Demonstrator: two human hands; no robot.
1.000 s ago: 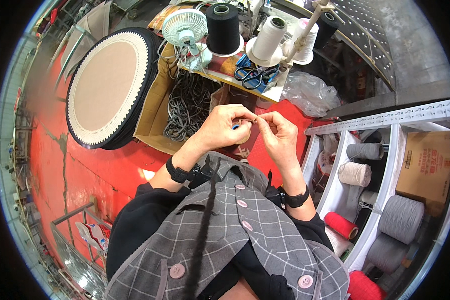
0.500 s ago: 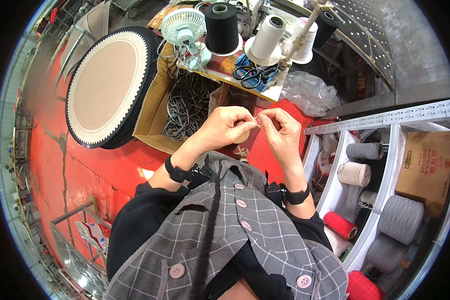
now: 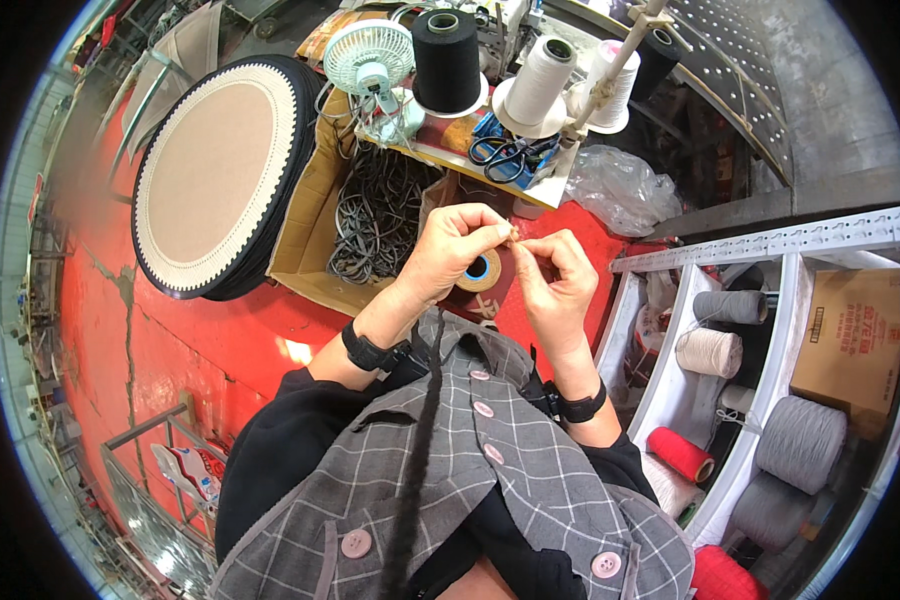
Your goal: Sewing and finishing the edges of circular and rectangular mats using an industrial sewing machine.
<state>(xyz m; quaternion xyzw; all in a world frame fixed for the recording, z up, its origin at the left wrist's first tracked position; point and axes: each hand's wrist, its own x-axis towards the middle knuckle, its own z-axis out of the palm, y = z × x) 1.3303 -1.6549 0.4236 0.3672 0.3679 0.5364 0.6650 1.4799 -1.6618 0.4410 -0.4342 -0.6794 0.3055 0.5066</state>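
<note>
My left hand (image 3: 452, 250) pinches thumb and forefinger together, with a tiny tan bit at the tips that is too small to name. Close on its right, my right hand (image 3: 558, 278) is also closed in a pinch, its fingertips almost meeting the left ones; what it grips cannot be made out. Below and between the two hands, a tan spool with a blue core (image 3: 478, 272) is partly covered by the left hand. Both wrists wear black bands.
A cardboard box (image 3: 292, 240) of tangled dark strips stands beyond my left hand. Left of it are stacked round beige mats (image 3: 215, 170). A table ahead carries a fan (image 3: 370, 58), thread cones (image 3: 446, 62) and black scissors (image 3: 510, 158). Yarn cones (image 3: 802, 445) fill a white shelf (image 3: 770, 350) at right.
My hands have shifted slightly; the right fingertips have dropped a little below the left. The blue-cored spool beneath them shows more now.
</note>
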